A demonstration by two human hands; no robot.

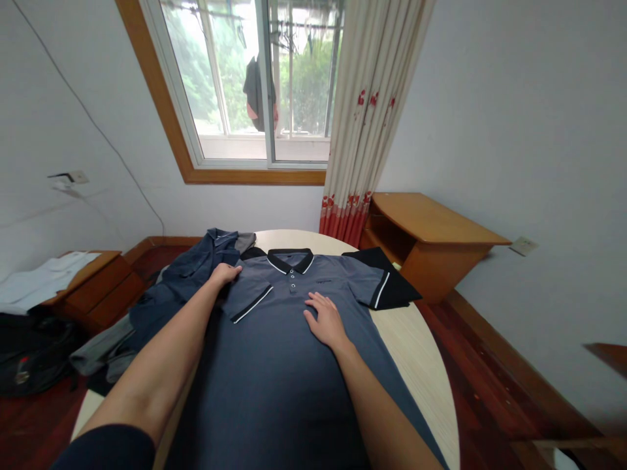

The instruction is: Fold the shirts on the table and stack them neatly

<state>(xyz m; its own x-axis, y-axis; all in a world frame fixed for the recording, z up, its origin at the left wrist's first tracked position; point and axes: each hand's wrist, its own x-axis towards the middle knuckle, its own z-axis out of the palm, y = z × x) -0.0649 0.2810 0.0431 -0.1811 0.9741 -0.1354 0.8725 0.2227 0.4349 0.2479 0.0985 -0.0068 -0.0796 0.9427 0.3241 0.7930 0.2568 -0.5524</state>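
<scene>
Shirt [279, 352], dark grey with a black collar [290, 256], is lying front up on a round table [424, 352], lower part nearest. The right hand [327, 320] is resting on its chest, fingers slightly spread. Farther left, the left hand [226, 273] is touching its shoulder; pinching or not, I cannot tell. Piled clothes [169, 294] are lying left, black cloth [400, 287] far right. A curtain [367, 98] is hanging beside the far window [268, 85].

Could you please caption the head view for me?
Polo shirt spread on table, right hand on chest, left hand at shoulder.
</scene>
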